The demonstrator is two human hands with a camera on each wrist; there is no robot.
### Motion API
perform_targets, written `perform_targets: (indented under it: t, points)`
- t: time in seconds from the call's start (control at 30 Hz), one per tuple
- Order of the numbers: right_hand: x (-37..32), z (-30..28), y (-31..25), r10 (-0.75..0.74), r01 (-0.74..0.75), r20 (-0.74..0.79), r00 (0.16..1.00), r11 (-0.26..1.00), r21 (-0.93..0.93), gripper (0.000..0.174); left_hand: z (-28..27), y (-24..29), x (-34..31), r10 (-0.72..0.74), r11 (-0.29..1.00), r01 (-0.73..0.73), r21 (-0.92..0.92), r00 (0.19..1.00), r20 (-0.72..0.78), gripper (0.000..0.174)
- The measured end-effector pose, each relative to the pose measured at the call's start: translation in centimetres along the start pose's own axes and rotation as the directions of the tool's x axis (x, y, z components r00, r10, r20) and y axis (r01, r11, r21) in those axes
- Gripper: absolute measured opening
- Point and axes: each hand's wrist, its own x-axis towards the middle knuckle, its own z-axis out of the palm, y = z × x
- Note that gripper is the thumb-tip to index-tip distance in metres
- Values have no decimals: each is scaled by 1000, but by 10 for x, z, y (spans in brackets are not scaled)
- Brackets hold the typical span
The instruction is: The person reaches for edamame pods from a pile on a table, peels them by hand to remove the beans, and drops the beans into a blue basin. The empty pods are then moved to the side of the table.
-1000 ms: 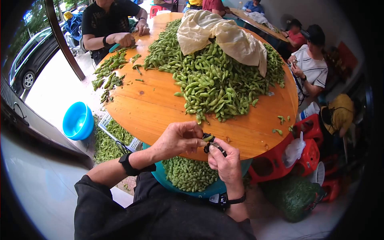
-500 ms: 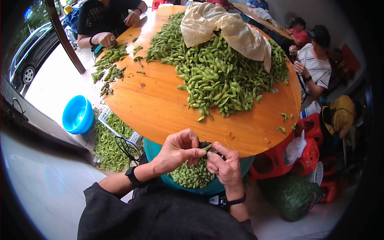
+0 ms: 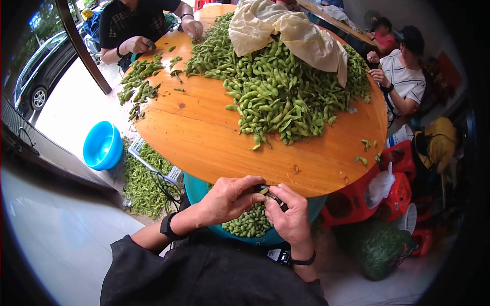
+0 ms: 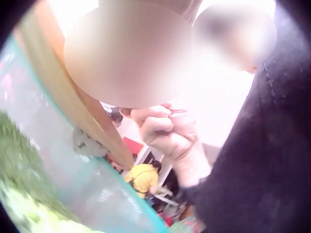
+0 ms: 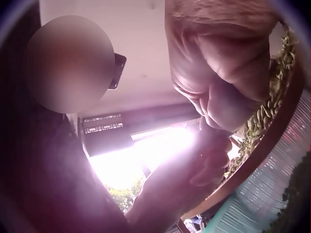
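The room is shared: a person (image 3: 138, 25) works at the far left of the round wooden surface (image 3: 204, 127), and red stools (image 3: 400, 158) stand off its right edge. A heap of green pods (image 3: 280, 92) runs from the far edge toward the middle, partly under a pale cloth (image 3: 291, 41). The wood looks smooth and glossy.

Just beside the near edge, above a teal basin (image 3: 192, 189) holding green beans (image 3: 246, 224), the two hands meet. The left hand (image 3: 222, 201) pinches a small green pod (image 3: 264, 190) between thumb and fingers; the right hand (image 3: 290, 213) grips a small dark thing (image 3: 276, 200) close against it, too hidden to name. The pod is probably light, a little springy and easily bruised, perhaps slippery if damp. Its ends seem the best place to take hold.
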Motion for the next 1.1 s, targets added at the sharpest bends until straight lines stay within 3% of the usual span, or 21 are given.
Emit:
perform_targets:
  t: [0.03,0.13,0.27,0.3,0.37,0.43,0.47,0.5,0.53,0.57,0.6,0.67,0.7,0.77,0.8,0.9,1.0,1.07,1.1]
  points:
    - [0,2,2,-64,61,-27,998,992,-114,19,2,-5,-1,144,977,-138,160,989,-24,39]
    - [0,10,-5,-210,176,-70,975,929,-325,19,13,-11,-7,177,951,-150,270,981,-81,38]
    - [-2,21,-5,-377,261,-143,915,824,-503,16,19,-7,-11,-1,993,13,119,995,-101,52]
    - [-2,19,-5,-380,263,-142,914,822,-504,16,17,-5,-10,2,993,10,120,995,-102,52]
    - [-3,8,-5,-392,274,-149,908,825,-495,16,10,2,-6,-201,957,220,-190,973,116,54]
    - [-18,-21,-15,-233,160,-140,962,902,-401,13,0,5,-4,-48,993,74,-95,966,256,53]
    - [-29,-44,-15,-242,184,-82,967,883,-433,13,-7,4,-1,26,1000,-21,-18,942,334,48]
    - [-43,-68,-27,-136,114,-6,991,853,-509,18,-15,10,5,-62,998,68,-4,931,359,41]
    - [-54,-89,-39,-117,171,129,985,798,-577,20,-24,17,12,-149,988,156,12,913,381,36]
    - [-67,-105,-42,-53,143,171,984,810,-569,20,-29,19,19,-193,980,175,90,944,268,24]
    - [-77,-116,-43,-61,156,176,983,782,-603,21,-29,11,23,-179,975,164,147,980,93,24]
    - [-87,-130,-44,34,26,77,996,741,-670,22,-33,-10,44,-77,921,106,375,993,-91,20]
    - [-85,-130,-43,29,34,82,996,739,-673,22,-32,-22,51,-73,921,105,376,992,-99,20]
    - [-79,-124,-33,31,-68,-68,997,756,-651,22,-27,-41,61,87,789,44,613,979,-183,15]
    - [-70,-118,-21,-105,41,-65,992,776,-629,10,-24,-45,64,87,788,46,613,979,-185,15]
    - [-44,-91,-15,-169,119,-38,985,821,-558,14,-20,-48,69,1,748,127,652,982,-191,12]
    - [-24,-65,-11,-117,65,-79,990,874,-481,18,-25,-42,64,73,770,47,636,984,-161,9]
    - [-15,-45,-9,-30,-19,-167,986,960,-280,19,-30,-22,51,-75,917,103,385,993,-88,10]
    - [-9,-37,-6,15,-49,-180,983,982,-185,20,-29,-17,44,-73,918,98,383,994,-78,10]
